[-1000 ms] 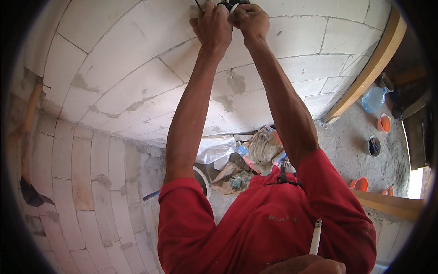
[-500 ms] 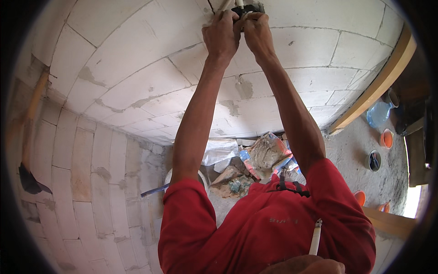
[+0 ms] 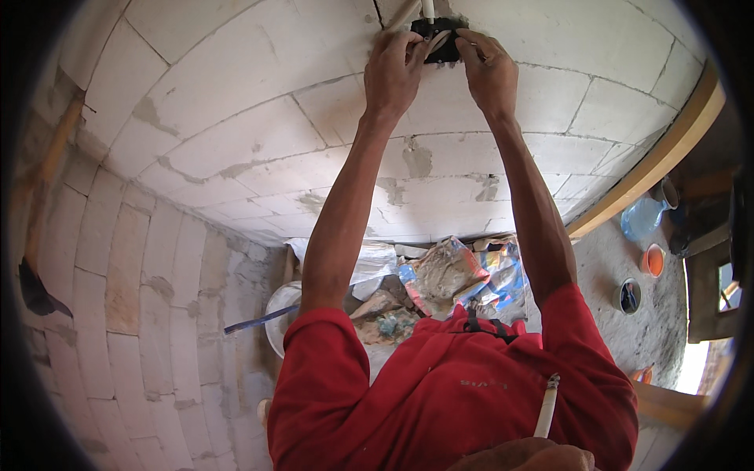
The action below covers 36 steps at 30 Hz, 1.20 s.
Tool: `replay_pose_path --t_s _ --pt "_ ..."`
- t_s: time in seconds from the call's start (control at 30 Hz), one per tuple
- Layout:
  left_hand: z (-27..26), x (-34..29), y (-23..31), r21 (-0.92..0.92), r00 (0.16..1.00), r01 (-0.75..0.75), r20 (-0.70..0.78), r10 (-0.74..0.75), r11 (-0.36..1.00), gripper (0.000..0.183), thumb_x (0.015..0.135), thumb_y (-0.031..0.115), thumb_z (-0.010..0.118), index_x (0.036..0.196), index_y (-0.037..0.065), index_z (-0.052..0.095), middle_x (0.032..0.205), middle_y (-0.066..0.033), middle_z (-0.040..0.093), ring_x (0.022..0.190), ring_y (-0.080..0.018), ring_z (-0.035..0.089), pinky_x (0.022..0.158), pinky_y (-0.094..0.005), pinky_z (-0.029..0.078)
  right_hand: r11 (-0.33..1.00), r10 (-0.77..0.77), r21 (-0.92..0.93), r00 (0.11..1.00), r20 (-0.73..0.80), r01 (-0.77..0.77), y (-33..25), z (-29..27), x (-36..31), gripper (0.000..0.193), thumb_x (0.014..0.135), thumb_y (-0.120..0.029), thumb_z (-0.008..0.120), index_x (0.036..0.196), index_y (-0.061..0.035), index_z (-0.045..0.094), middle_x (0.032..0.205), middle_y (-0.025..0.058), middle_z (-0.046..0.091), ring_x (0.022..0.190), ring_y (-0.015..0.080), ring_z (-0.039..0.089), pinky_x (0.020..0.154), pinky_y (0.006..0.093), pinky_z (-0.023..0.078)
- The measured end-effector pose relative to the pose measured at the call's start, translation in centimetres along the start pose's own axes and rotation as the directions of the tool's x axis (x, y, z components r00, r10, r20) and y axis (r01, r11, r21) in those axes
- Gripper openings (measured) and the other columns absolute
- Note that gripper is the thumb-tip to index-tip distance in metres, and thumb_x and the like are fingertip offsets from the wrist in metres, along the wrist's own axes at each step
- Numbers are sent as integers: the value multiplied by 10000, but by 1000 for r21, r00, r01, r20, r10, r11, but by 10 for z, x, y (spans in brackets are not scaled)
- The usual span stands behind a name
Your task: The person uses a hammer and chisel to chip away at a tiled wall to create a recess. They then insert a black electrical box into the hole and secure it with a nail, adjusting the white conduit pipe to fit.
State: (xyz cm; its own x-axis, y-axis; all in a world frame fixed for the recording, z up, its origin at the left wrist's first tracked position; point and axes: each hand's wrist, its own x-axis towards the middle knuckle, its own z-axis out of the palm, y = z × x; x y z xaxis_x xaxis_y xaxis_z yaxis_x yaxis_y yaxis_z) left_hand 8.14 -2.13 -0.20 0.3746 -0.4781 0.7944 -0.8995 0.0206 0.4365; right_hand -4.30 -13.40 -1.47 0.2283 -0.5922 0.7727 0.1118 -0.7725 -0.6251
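Observation:
A black electrical box [image 3: 448,52] is set into the pale block wall at the top of the view, with a white conduit [image 3: 428,9] coming down to it. A light-coloured cable [image 3: 438,41] curves across the front of the box. At the box's left side my left hand [image 3: 393,72] is closed, its thumb and fingers pinching the cable. My right hand [image 3: 491,74] is at the upper right corner, thumb and forefinger brought together; what lies between those fingertips is too small to make out. Both arms are stretched out and up.
Below the wall lie rubble and a torn sack [image 3: 448,271], beside a white bucket [image 3: 284,298]. A long-handled tool [image 3: 51,180] leans at left. To the right are a wooden post [image 3: 652,161], a water bottle [image 3: 644,218], an orange bucket [image 3: 653,260] and a grey bucket [image 3: 627,296].
My hands have moved apart, the right one going right to the box's corner. More of the black box and the curved cable now shows between them. The whole view has shifted slightly.

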Motion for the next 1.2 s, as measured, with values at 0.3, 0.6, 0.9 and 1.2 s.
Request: replay_pose_path --t_s 0.3,0.6,0.9,1.2 --pt "-15 -12 -5 -176 984 181 24 -179 968 263 993 251 672 1144 35 661 1078 -101 701 900 -227 686 798 -370 549 992 121 29 992 39 -122 5 -1 8 243 942 -232 705 1129 -81 743 1024 126 757 901 246 734 808 338 552" --pt "5 -17 -14 -148 1000 15 -7 -16 989 401 1023 280 647 1338 32 635 1085 -104 692 856 -152 690 774 -306 558 982 191 -10 981 20 -190 8 -1 6 207 942 -235 700 1058 -82 778 814 114 746 697 171 686 711 328 537" --pt "12 -6 -12 -251 995 75 -41 -88 965 345 1034 256 624 1262 5 683 1020 -158 733 846 -206 743 737 -321 587 941 338 -59 938 73 -334 8 -1 19 226 920 -292 708 1019 -109 795 786 61 756 707 173 704 721 334 547" --pt "13 -15 -10 -236 980 133 -115 -164 963 234 1014 229 640 1087 17 708 984 -125 751 848 -221 745 782 -357 566 942 331 13 936 117 -335 11 -3 13 282 933 -353 700 984 -91 792 718 13 724 666 100 645 677 293 519"
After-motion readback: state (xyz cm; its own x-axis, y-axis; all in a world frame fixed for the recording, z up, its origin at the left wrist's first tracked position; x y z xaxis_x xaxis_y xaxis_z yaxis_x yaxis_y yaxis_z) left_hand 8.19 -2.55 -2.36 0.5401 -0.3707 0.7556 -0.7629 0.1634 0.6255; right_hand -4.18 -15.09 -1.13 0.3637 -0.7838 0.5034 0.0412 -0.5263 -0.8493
